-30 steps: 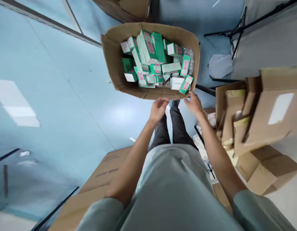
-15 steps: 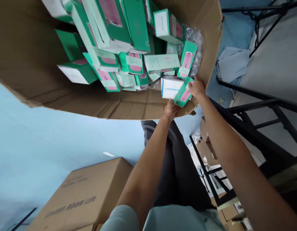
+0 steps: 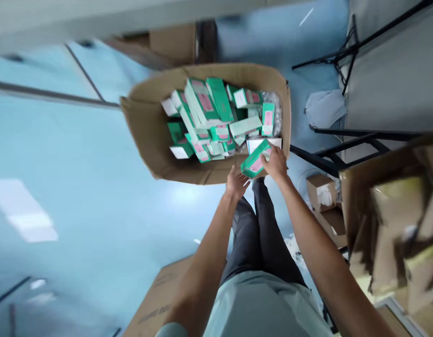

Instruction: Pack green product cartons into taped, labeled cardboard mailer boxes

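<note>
A green and pink product box [image 3: 255, 160] is gripped in my right hand [image 3: 275, 164], tilted above the near right corner of a large cardboard carton [image 3: 144, 135]. Just left of the box's lower end is my left hand [image 3: 236, 181], its fingers apart and holding nothing. Whether its fingertips touch the box I cannot tell. More green, white and pink boxes [image 3: 219, 99] lie jumbled in the carton. Partly behind the held box sits a white box [image 3: 275, 142]. Bubble wrap [image 3: 277, 114] lines the carton's right end.
A closed brown carton [image 3: 163, 290] stands on the floor at lower left. Black metal table legs [image 3: 328, 157] rise on the right. An open carton with brown packages [image 3: 395, 224] is at the right edge. A pale tabletop edge [image 3: 132, 18] crosses the top.
My view has risen away from the carton. The right hand has lifted the green box from the carton's near right corner, and the left hand has come off the carton's near side.
</note>
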Demonstrator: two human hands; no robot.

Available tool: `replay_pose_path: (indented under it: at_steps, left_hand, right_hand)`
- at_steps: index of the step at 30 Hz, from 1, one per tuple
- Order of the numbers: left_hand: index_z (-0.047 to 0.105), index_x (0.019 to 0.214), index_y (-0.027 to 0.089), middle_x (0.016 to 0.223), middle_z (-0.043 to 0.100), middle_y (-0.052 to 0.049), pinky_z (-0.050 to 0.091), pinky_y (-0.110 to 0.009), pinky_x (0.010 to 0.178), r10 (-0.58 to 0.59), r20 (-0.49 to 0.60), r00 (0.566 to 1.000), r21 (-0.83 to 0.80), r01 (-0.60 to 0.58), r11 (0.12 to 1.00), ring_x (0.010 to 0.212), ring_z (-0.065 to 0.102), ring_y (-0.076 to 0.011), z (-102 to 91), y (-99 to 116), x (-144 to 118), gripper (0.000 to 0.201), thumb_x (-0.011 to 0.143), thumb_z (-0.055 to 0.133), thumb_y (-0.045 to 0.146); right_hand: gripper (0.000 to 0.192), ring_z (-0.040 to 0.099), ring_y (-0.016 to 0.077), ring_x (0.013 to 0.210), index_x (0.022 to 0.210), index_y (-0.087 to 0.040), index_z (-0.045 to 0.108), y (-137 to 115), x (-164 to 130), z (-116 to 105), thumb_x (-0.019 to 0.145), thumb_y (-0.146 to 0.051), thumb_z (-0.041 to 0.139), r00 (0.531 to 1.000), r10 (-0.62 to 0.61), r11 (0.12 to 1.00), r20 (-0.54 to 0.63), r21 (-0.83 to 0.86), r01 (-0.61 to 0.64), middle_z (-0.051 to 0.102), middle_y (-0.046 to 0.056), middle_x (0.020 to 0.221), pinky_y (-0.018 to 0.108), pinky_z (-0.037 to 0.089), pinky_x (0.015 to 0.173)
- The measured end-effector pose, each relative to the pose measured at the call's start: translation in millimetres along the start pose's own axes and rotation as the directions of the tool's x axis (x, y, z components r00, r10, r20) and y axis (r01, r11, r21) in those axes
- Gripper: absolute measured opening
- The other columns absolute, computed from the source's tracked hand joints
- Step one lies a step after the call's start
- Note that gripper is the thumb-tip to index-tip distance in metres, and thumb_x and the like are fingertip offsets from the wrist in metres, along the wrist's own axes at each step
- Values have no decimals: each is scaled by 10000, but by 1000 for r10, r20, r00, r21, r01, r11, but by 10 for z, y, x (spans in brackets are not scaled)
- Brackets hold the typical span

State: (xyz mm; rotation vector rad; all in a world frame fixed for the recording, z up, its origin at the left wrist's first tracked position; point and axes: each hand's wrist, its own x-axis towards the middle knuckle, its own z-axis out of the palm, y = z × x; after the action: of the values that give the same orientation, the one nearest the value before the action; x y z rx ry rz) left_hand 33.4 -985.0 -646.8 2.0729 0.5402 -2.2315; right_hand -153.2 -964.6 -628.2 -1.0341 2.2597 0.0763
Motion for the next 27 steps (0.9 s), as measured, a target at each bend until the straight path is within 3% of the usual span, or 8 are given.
replay_pose_path:
  at_steps: [3,8,12,15,18,20,24,27]
  left_hand:
    - [745,1035,220,976,741,-60,561,-287,897,168,-42,985,208,-156,966,980,723,-203,-226,64,-673,462,1150,541,618]
    - [743,959,233,937,750,-51,566,-279,898,366,59,929,391,-359,847,946,737,-191,-435,-37,-1727,378,1133,617,545]
    - [733,975,227,886,733,-47,589,-303,925,309,164,937,548,-347,761,922,746,-209,-435,-406,-2470,351,1114,654,539]
    - [733,1018,226,864,732,-56,608,-333,971,184,199,963,688,-271,673,934,758,-230,-395,-921,-2939,343,1146,593,511]
    - [731,1076,210,913,756,-75,612,-319,978,60,205,977,829,-206,519,949,775,-227,-412,-1567,-3310,338,1173,551,479]
    - [730,1066,195,937,765,-86,609,-304,958,-2,214,977,904,-198,378,926,775,-217,-461,-2021,-3503,351,1177,551,476]
    - [762,1017,164,970,790,-110,602,-283,962,-140,257,956,964,-245,99,893,767,-197,-588,-2966,-3789,462,1184,527,525]
    - [787,1012,150,1057,824,-143,601,-292,1034,-209,316,925,938,-338,-78,969,788,-204,-702,-3720,-3933,485,1184,516,513]
  right_hand:
    - [539,663,405,1392,1484,-117,664,-226,-708,-225,995,-340,705,991,50,987,-122,159,-30,748,254,1411,581,534,1253]
    - [519,698,409,1298,1454,-180,701,-408,-1916,-642,965,-356,686,921,207,936,-331,341,-88,778,215,1340,608,592,1186]
    - [530,694,418,1317,1500,-206,695,-449,-3083,-1075,1003,-383,642,821,337,897,-462,423,-130,772,212,1372,626,591,1203]
    - [539,688,435,1361,1537,-221,681,-417,-4047,-1330,1042,-429,634,718,445,856,-535,489,-166,747,219,1460,663,568,1236]
    - [539,701,433,1368,1534,-207,681,-329,-4980,-1444,1064,-466,628,587,556,804,-588,559,-201,744,226,1473,670,571,1235]
    - [533,711,426,1369,1516,-206,692,-233,-5562,-1445,1066,-485,632,471,637,756,-610,612,-232,750,223,1464,661,574,1235]
    - [519,710,422,1384,1465,-242,724,42,-6626,-1305,1045,-543,671,168,799,600,-578,748,-284,757,206,1458,650,569,1238]
    - [524,719,414,1369,1444,-239,730,287,-7340,-1084,1035,-561,675,-67,858,480,-510,840,-251,765,206,1430,637,578,1222]
